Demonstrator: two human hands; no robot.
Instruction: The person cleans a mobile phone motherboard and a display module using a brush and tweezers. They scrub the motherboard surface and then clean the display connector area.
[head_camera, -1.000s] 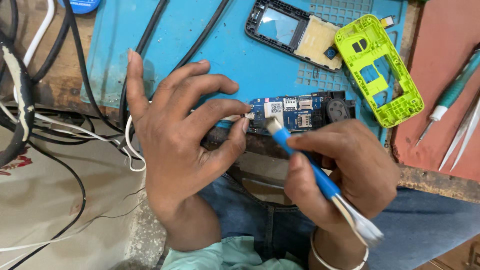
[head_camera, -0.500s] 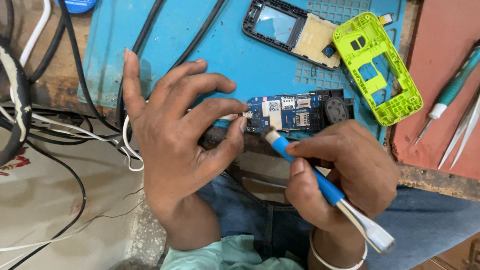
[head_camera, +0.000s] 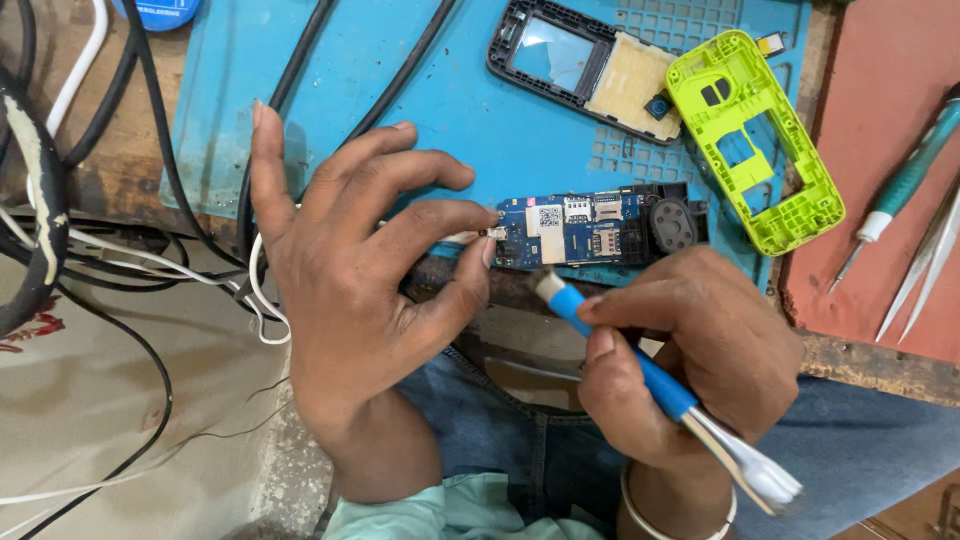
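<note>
My left hand pinches a small metal plug between thumb and forefinger, the other fingers fanned loosely above it; the plug meets the left end of the blue rectangular phone circuit board. That board lies flat on the blue silicone work mat, close to the mat's near edge, with a black round speaker module at its right end.

My right hand is curled shut around a blue-handled brush with a white tail end. The brush slants from upper left to lower right, its head sitting just below the board's near edge, apart from the board as far as I can tell. A pale bangle circles that wrist.

Further back on the mat lie a black phone front frame with a clear screen window and, touching its right end, a lime-green plastic phone housing. To the right, on a reddish mat, rest a teal-handled screwdriver and metal tweezers. Black cables trail across the left side.
</note>
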